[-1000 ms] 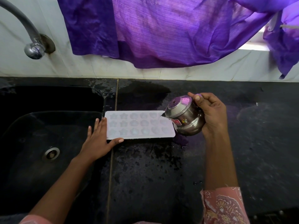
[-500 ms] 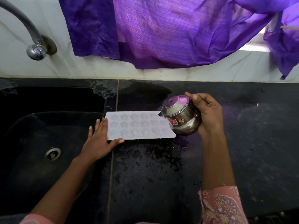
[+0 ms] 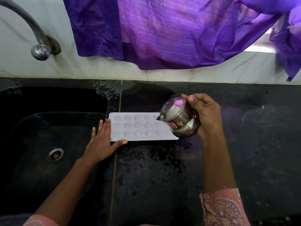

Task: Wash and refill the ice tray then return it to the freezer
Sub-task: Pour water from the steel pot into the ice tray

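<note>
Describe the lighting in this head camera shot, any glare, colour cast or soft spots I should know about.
All in the head view: daylight through the purple cloth tints the steel pot and the black counter beside it violet; the window ledge at upper right is blown out; the ice tray moulds look pale, low in contrast; the lower right corner is smeared.

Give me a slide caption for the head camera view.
Right hand tips a steel pot over a white ice tray on the counter, left hand resting against its end.
</note>
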